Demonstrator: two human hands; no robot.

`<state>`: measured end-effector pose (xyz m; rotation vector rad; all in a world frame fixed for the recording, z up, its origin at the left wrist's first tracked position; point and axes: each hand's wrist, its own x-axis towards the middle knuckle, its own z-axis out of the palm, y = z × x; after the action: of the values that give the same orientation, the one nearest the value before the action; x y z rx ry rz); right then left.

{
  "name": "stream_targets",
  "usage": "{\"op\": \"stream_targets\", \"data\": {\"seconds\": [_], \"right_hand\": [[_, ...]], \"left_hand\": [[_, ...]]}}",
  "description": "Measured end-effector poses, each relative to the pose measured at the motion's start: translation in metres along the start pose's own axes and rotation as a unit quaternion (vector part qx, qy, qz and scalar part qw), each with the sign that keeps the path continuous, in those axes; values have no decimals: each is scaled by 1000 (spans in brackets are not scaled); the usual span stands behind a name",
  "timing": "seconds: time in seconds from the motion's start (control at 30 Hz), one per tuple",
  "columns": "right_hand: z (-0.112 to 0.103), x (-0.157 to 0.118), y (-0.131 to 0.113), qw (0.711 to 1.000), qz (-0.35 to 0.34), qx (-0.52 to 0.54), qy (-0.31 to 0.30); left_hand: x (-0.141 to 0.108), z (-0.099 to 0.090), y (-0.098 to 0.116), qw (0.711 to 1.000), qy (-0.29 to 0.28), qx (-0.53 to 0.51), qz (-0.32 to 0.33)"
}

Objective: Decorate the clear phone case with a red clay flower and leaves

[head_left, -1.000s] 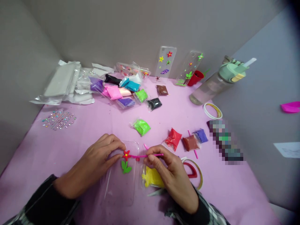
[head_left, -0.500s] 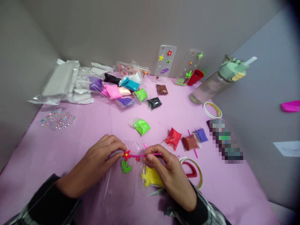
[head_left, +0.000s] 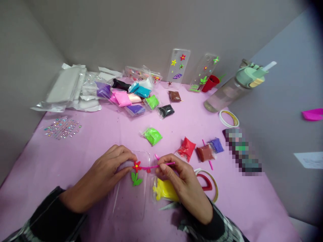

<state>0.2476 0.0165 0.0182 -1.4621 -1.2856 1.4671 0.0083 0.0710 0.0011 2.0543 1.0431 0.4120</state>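
A clear phone case (head_left: 130, 205) lies on the pink tabletop, bearing a red flower (head_left: 137, 166) with a yellow centre and green leaves (head_left: 136, 180) below it. My left hand (head_left: 108, 173) rests over the case's upper left, its fingertips at the flower's left edge; whether they grip anything is hidden. In my right hand (head_left: 180, 181), pinched between thumb and fingers, is a thin pink tool (head_left: 151, 166) whose tip reaches the flower's right side. A small red piece (head_left: 148, 170) sits just under the tool.
Clay packets in yellow (head_left: 165, 190), red (head_left: 186, 148) and green (head_left: 152, 135) lie around the hands. Tape rolls (head_left: 229, 119) and a bottle (head_left: 227, 90) stand right. Decorated cases (head_left: 178, 65) lean on the back wall; wrapped packs (head_left: 65, 87) lie back left.
My right hand and the pink tool have shifted very slightly to the right. My left hand has hardly moved, and the tool tip is still at the flower.
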Motion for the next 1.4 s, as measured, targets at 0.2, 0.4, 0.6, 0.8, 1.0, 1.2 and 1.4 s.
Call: {"op": "stream_targets", "data": {"seconds": [0.2,0.4,0.6,0.8,1.0,1.2,1.4], "right_hand": [[-1,-3,1,1000,14,21,-9],[-2,-2,-1,999,22,26,0],[-3,-1,-3,1000,-1,13,22],[0,0,-4,997,-38,-46,44],[2,1,-1,998,-30,-39,37],[1,0,-2,999,-28,-21,34],[0,0,-5,997,-31,-46,48]], "left_hand": [[1,1,1,1000,4,-2,-2],[0,2,0,1000,9,4,6],[0,2,2,1000,15,5,0],[0,1,6,1000,9,9,-10],[-1,4,3,1000,11,7,-6],[-1,5,0,1000,19,-7,-8],[-1,5,1,1000,16,-12,-15]]}}
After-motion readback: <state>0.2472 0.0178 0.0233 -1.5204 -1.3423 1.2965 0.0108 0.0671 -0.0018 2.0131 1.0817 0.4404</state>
